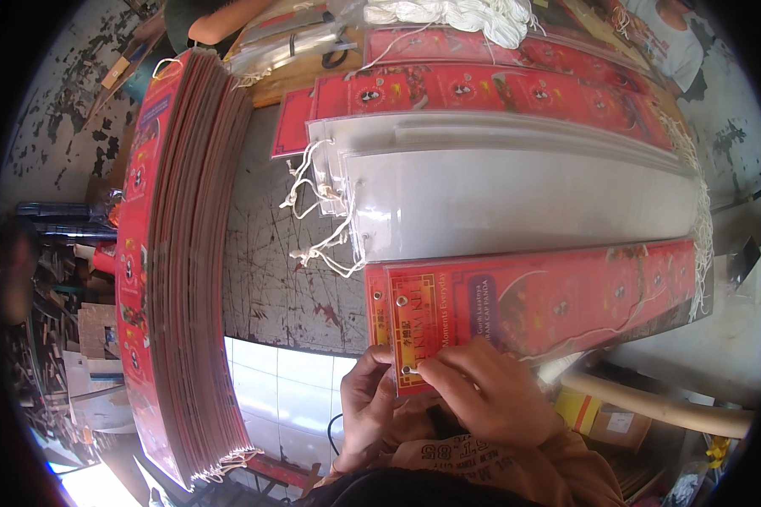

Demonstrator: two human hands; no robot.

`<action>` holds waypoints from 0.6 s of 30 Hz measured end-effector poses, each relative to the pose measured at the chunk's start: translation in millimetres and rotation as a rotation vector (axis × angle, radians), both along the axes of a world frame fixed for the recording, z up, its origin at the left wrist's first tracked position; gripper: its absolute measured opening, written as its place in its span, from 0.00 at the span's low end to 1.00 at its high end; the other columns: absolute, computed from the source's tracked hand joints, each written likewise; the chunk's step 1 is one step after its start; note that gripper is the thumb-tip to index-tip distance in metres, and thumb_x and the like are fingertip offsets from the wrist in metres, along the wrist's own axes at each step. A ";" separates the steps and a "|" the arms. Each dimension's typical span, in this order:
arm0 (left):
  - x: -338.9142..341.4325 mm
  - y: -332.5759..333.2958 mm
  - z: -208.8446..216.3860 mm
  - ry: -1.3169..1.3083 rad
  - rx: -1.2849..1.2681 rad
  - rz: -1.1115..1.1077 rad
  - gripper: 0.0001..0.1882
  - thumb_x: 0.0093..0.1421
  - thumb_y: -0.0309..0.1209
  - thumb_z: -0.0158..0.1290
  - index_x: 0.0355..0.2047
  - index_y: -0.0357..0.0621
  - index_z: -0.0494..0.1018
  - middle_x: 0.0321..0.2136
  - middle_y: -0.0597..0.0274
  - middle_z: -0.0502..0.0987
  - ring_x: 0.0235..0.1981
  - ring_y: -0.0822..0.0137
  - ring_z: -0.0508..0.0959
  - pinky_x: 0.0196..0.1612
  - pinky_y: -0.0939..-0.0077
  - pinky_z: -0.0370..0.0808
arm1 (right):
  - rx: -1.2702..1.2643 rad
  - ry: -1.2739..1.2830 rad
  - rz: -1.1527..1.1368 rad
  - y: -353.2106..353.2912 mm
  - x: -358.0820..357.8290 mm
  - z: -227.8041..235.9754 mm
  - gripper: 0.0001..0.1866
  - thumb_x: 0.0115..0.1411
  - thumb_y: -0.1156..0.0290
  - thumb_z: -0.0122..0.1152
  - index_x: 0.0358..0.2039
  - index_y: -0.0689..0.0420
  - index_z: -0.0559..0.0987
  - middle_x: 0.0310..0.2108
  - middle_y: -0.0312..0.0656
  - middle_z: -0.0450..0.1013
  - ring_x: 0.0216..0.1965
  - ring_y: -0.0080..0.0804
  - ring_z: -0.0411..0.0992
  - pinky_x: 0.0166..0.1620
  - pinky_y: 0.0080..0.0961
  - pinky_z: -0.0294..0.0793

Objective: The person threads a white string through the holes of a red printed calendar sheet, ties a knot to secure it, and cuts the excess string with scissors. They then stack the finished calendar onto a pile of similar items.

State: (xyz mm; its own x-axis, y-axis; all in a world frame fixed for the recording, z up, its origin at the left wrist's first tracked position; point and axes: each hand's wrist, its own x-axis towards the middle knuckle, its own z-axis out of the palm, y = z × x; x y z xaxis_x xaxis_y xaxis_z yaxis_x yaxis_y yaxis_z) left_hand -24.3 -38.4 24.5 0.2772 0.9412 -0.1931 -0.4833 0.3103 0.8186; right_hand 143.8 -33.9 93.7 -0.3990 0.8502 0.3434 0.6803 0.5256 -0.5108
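Pinching the red banner (550, 296), left grip (368, 414) is closed, right grip (495, 393) curled (hold unclear).

Near sign (583, 300): along the table's near edge, just before the pile, left end at the hands.
Left hand (369, 406): right there, at that end's near corner.
Right hand (486, 389): just to the right, over the sign's near edge.
Pile (524, 203): on the table (271, 291), behind the near sign.
Far signs (490, 91): behind the pile.
Hank (457, 17): farther back still.
Stack (186, 253): over on the left, table between it and the pile.
Box (613, 422): lower right, near the pole (668, 401).
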 end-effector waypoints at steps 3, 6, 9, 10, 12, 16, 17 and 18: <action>-0.3 0.8 1.5 0.014 -0.011 -0.005 0.10 0.59 0.25 0.44 0.40 0.32 0.66 0.38 0.55 0.72 0.40 0.72 0.71 0.47 0.78 0.65 | 0.022 -0.013 0.014 1.4 -0.4 3.6 0.20 0.41 0.73 0.56 0.38 0.67 0.71 0.30 0.42 0.63 0.28 0.30 0.66 0.29 0.22 0.70; -0.3 0.0 3.6 0.037 -0.035 -0.011 0.11 0.59 0.27 0.45 0.40 0.32 0.66 0.38 0.56 0.72 0.40 0.72 0.71 0.47 0.78 0.65 | 0.044 -0.023 0.010 2.3 -2.4 2.6 0.19 0.41 0.73 0.55 0.37 0.67 0.71 0.30 0.42 0.63 0.28 0.30 0.66 0.29 0.21 0.70; -0.7 -0.7 0.2 0.008 -0.007 -0.015 0.11 0.60 0.27 0.46 0.40 0.32 0.66 0.38 0.56 0.73 0.40 0.73 0.71 0.47 0.78 0.65 | 0.052 -0.045 0.006 2.0 -3.7 -1.0 0.18 0.42 0.73 0.55 0.36 0.66 0.71 0.30 0.42 0.63 0.28 0.30 0.66 0.30 0.21 0.70; -0.6 -0.3 0.3 0.006 -0.009 -0.016 0.11 0.60 0.27 0.46 0.40 0.32 0.66 0.38 0.56 0.73 0.40 0.73 0.71 0.47 0.78 0.66 | 0.056 -0.054 0.005 2.2 -4.1 -1.8 0.18 0.42 0.74 0.55 0.36 0.66 0.71 0.30 0.42 0.63 0.28 0.29 0.66 0.30 0.21 0.70; -0.7 0.2 0.9 0.003 -0.013 -0.017 0.10 0.60 0.26 0.45 0.40 0.32 0.66 0.38 0.57 0.73 0.40 0.73 0.71 0.47 0.79 0.66 | 0.046 -0.042 0.019 2.5 -5.2 -3.5 0.17 0.43 0.73 0.54 0.36 0.65 0.71 0.30 0.41 0.63 0.28 0.29 0.66 0.30 0.21 0.70; -0.6 1.2 3.1 -0.004 -0.019 -0.015 0.10 0.60 0.24 0.45 0.40 0.32 0.66 0.37 0.57 0.73 0.40 0.73 0.71 0.47 0.79 0.66 | 0.087 -0.082 0.024 4.4 -7.5 -3.0 0.16 0.44 0.72 0.54 0.36 0.65 0.72 0.30 0.40 0.63 0.28 0.27 0.65 0.30 0.21 0.69; -1.9 1.0 0.9 -0.001 -0.019 -0.021 0.09 0.60 0.24 0.44 0.40 0.32 0.66 0.37 0.57 0.73 0.40 0.73 0.71 0.47 0.79 0.66 | 0.098 -0.107 0.003 4.3 -8.7 -3.1 0.16 0.44 0.72 0.54 0.35 0.64 0.72 0.30 0.40 0.63 0.28 0.27 0.65 0.30 0.20 0.68; -2.5 0.7 -0.5 0.003 -0.019 -0.027 0.09 0.60 0.23 0.44 0.40 0.32 0.66 0.37 0.57 0.73 0.40 0.73 0.71 0.47 0.79 0.66 | 0.109 -0.132 -0.018 4.1 -10.4 -3.2 0.16 0.44 0.72 0.54 0.35 0.64 0.72 0.30 0.40 0.63 0.28 0.27 0.65 0.30 0.20 0.68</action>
State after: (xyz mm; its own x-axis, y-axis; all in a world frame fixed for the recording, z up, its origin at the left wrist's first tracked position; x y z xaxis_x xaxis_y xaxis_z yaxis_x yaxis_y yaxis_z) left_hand -26.8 -37.7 24.1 0.3021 0.9295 -0.2116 -0.4720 0.3387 0.8140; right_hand 133.4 -29.8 90.4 -0.4316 0.8184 0.3794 0.7474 0.5599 -0.3575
